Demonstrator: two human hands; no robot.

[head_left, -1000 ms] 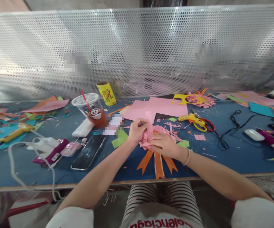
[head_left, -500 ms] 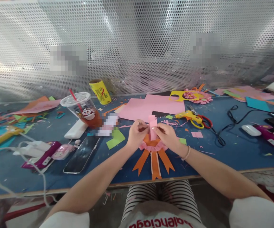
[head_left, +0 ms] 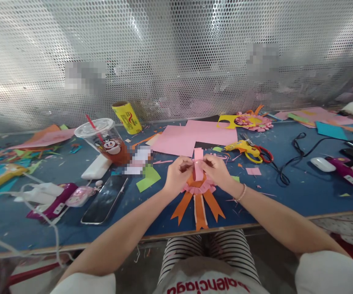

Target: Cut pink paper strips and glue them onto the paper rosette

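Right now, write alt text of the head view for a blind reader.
A person's right hand holds a pink paper strip over a pink rosette with orange tails, the left hand close beside it. Around them on the blue table: a drink cup, phone, pink sheets and scissors.

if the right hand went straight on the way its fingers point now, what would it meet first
The pink paper strip, right at its fingertips. Just beyond, probably the left hand, though depth is hard to judge from this single view.
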